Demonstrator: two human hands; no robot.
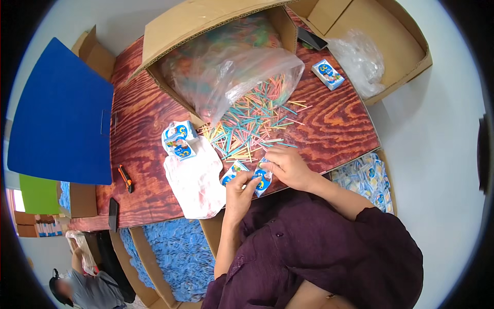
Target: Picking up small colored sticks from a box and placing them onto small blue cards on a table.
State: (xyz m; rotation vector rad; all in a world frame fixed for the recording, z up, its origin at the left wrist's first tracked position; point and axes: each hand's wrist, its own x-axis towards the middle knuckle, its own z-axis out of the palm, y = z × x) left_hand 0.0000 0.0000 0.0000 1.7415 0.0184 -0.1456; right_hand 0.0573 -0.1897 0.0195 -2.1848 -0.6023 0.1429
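Observation:
My left hand [240,194] pinches the lower left side of a small blue and white packet [264,181]. The fingers of my right hand [289,167] are closed at the same packet's upper edge. A second packet [234,169] lies just beyond my left fingers and is partly covered by them. Ahead of both hands spreads a loose pile of thin pastel sticks [252,123] in pink, yellow and blue-green. More blue and white packets [180,140] rest to the left, at the far end of a white cloth [193,180].
The pile spills from a plastic-lined cardboard box [206,20]. A small box [328,74] and a dark phone [312,38] sit far right. An orange cutter [125,178] lies left. Below the table edge, boxes hold blue wrappers [180,257] and packets [366,180]. Another person [95,286] is lower left.

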